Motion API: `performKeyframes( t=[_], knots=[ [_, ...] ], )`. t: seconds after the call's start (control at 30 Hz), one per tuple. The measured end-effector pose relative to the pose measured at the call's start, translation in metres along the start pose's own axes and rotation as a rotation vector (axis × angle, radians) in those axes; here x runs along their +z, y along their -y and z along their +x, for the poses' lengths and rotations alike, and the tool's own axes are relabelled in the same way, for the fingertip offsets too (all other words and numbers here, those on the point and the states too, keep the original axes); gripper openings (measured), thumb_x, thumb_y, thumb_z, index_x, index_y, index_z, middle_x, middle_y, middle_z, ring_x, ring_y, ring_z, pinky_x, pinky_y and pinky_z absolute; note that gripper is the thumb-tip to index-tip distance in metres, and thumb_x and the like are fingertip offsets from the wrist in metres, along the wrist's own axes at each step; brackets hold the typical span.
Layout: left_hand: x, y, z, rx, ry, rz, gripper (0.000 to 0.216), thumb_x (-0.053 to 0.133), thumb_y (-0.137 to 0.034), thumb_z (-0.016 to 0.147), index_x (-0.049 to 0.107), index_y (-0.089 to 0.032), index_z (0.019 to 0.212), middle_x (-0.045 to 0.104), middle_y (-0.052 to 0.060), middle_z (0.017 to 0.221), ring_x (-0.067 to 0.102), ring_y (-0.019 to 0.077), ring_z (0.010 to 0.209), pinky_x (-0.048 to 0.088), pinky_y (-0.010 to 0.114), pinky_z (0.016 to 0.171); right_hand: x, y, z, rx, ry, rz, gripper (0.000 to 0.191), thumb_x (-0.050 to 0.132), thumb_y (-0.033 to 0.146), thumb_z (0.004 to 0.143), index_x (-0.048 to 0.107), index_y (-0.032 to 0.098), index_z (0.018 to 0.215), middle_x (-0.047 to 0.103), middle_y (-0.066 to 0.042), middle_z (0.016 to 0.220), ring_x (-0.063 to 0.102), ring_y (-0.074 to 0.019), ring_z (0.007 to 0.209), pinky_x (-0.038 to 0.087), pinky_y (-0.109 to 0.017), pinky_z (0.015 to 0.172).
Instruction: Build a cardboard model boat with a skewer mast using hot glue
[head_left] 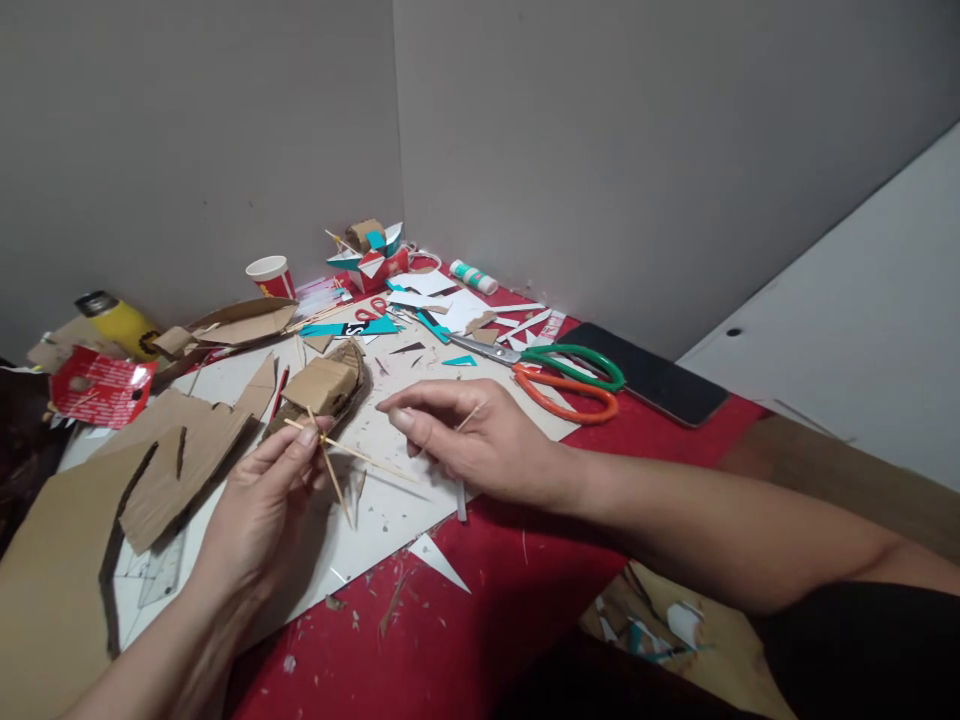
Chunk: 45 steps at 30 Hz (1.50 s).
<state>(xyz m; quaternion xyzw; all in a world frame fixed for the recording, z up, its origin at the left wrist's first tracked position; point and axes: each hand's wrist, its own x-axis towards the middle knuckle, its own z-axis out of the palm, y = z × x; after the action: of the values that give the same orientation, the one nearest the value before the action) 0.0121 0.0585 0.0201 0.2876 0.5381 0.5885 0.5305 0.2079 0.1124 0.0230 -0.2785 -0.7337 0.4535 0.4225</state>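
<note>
My left hand (266,480) pinches thin wooden sticks (352,455) that cross and are joined at a small knot, between thumb and forefinger. To its right is my right hand (472,435), fingers curled, thumb and forefinger close together. A thin pale stick shows between its thumb and palm; the rest of it is hidden. Below that hand a narrow translucent strip (461,500) pokes out, and I cannot tell whether it is held. Just behind the left hand sits a small cardboard boat (322,385) with a boxy top.
Large scissors (570,385) with green and orange handles lie right, beside a dark tablet (652,375). Cardboard pieces (67,540) cover the left. A yellow bottle (120,325), paper cup (270,275) and glue stick (474,277) are farther back. Paper scraps litter the red tabletop (337,660).
</note>
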Motion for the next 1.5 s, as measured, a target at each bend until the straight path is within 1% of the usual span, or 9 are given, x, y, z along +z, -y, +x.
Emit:
performKeyframes(
  t=[0.2, 0.3, 0.43, 0.57, 0.83, 0.97, 1.1, 1.3, 1.5],
  knots=[
    [0.003, 0.004, -0.002, -0.011, 0.026, 0.014, 0.025, 0.082, -0.027, 0.067, 0.076, -0.013, 0.087, 0.062, -0.002, 0.067, 0.050, 0.0036, 0.057, 0.043, 0.010, 0.051, 0.000, -0.004, 0.000, 0.113, 0.213, -0.066, 0.030, 0.062, 0.032, 0.085, 0.071, 0.007, 0.098, 0.047, 0.005, 0.054, 0.038, -0.0064, 0.049, 0.031, -0.019, 0.047],
    [0.008, 0.002, -0.007, -0.046, 0.038, -0.013, 0.026, 0.084, -0.027, 0.063, 0.076, -0.012, 0.084, 0.062, -0.002, 0.062, 0.052, 0.0039, 0.055, 0.043, 0.010, 0.051, 0.002, -0.007, 0.000, 0.139, 0.322, -0.074, 0.030, 0.062, 0.032, 0.085, 0.072, 0.007, 0.097, 0.049, 0.004, 0.056, 0.039, -0.0068, 0.052, 0.031, -0.020, 0.049],
    [0.012, 0.002, -0.012, -0.094, 0.046, -0.021, 0.028, 0.086, -0.027, 0.061, 0.077, -0.013, 0.083, 0.064, -0.001, 0.060, 0.055, 0.0055, 0.055, 0.045, 0.011, 0.053, 0.007, -0.010, -0.001, 0.141, 0.404, 0.008, 0.026, 0.061, 0.028, 0.086, 0.073, 0.006, 0.094, 0.054, 0.002, 0.063, 0.042, -0.0074, 0.058, 0.034, -0.019, 0.053],
    [0.013, 0.005, -0.014, -0.111, 0.050, -0.062, 0.026, 0.085, -0.025, 0.063, 0.076, -0.012, 0.084, 0.067, 0.001, 0.066, 0.058, 0.0073, 0.060, 0.049, 0.014, 0.059, 0.007, -0.009, -0.001, 0.201, 0.464, 0.065, 0.022, 0.059, 0.025, 0.086, 0.071, 0.007, 0.089, 0.048, 0.004, 0.058, 0.038, -0.0061, 0.053, 0.032, -0.018, 0.050],
    [0.007, 0.012, -0.011, -0.163, 0.082, -0.137, 0.018, 0.079, -0.020, 0.072, 0.074, -0.015, 0.089, 0.072, 0.003, 0.078, 0.064, 0.0098, 0.072, 0.052, 0.018, 0.070, 0.004, -0.006, 0.000, 0.215, 0.490, 0.007, 0.026, 0.063, 0.029, 0.085, 0.072, 0.008, 0.096, 0.052, 0.004, 0.054, 0.044, -0.0063, 0.049, 0.032, -0.017, 0.048],
    [0.004, 0.012, -0.009, -0.142, 0.097, -0.067, 0.020, 0.079, -0.025, 0.072, 0.075, -0.015, 0.089, 0.071, 0.003, 0.072, 0.063, 0.0099, 0.066, 0.052, 0.018, 0.065, 0.003, -0.005, 0.001, 0.173, 0.437, -0.044, 0.025, 0.062, 0.031, 0.086, 0.074, 0.009, 0.093, 0.048, 0.006, 0.052, 0.039, -0.0060, 0.049, 0.030, -0.018, 0.047],
    [0.001, 0.012, -0.006, -0.133, 0.084, -0.024, 0.019, 0.077, -0.025, 0.074, 0.075, -0.016, 0.090, 0.069, 0.001, 0.071, 0.061, 0.0076, 0.062, 0.049, 0.015, 0.060, 0.001, -0.003, 0.002, 0.107, 0.391, -0.051, 0.022, 0.060, 0.026, 0.087, 0.073, 0.008, 0.087, 0.050, 0.005, 0.058, 0.039, -0.0055, 0.054, 0.034, -0.019, 0.056],
    [0.003, 0.011, -0.009, -0.131, 0.095, -0.010, 0.020, 0.078, -0.027, 0.074, 0.075, -0.017, 0.091, 0.069, 0.001, 0.071, 0.061, 0.0086, 0.064, 0.049, 0.016, 0.059, 0.004, -0.005, 0.000, 0.223, 0.459, 0.071, 0.029, 0.061, 0.035, 0.086, 0.070, 0.007, 0.081, 0.041, 0.006, 0.054, 0.034, -0.0055, 0.051, 0.027, -0.018, 0.047],
    [0.008, 0.009, -0.018, -0.071, 0.116, 0.092, 0.022, 0.081, -0.031, 0.070, 0.077, -0.019, 0.088, 0.070, 0.002, 0.078, 0.060, 0.0097, 0.066, 0.050, 0.019, 0.064, 0.011, -0.007, -0.002, 0.263, 0.418, 0.226, 0.023, 0.068, 0.032, 0.080, 0.068, 0.009, 0.076, 0.053, 0.003, 0.061, 0.041, -0.0059, 0.056, 0.034, -0.017, 0.052]
  ],
)
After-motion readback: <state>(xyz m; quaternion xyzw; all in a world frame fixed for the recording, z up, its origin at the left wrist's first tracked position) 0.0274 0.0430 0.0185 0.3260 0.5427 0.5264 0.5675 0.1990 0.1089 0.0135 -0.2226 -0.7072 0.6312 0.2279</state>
